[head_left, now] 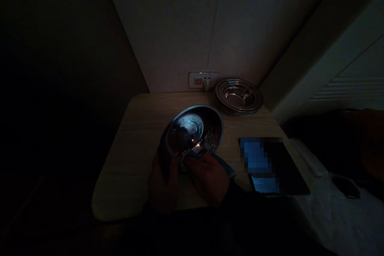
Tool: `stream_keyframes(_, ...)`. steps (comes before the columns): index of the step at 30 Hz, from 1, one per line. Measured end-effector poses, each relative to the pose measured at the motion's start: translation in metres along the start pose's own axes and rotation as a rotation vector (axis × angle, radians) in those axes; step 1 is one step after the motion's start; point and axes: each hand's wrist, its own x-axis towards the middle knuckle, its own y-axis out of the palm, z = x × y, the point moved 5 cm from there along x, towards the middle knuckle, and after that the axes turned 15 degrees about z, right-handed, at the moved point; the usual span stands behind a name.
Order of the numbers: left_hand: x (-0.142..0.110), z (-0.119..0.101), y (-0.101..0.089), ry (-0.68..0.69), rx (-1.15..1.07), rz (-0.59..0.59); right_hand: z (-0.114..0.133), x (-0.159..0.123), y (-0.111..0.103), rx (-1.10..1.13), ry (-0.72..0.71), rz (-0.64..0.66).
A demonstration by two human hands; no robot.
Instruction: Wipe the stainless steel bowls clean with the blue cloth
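Observation:
A shiny metal bowl is tilted over the wooden table, its inside turned up toward me. My left hand grips its near left rim, thumb on the inner side and fingers hidden behind the wall. My right hand is closed on a bluish-green cloth, pressed at the bowl's near rim. Part of the cloth shows beyond the fingertips and part trails to the right under the hand. The dim light hides the finer detail of both hands.
Several nested metal bowls stand at the table's back right, beside a wall socket with a plug. A lit tablet lies on the right of the wooden table. Right of the table, a dark object rests on pale fabric.

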Motion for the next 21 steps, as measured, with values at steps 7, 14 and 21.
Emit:
stream_keyframes(7, -0.003, 0.001, -0.003, -0.215, 0.092, -0.017, -0.009, -0.009, -0.006, -0.148, -0.006, 0.110)
stream_keyframes(14, -0.003, 0.003, 0.002, -0.163, 0.110, -0.015, -0.009, -0.004, -0.008, -0.166, -0.030, 0.156)
stream_keyframes(21, -0.003, 0.006, -0.003, -0.185, 0.148, -0.080, -0.007, 0.008, -0.003, -0.194, -0.096, 0.123)
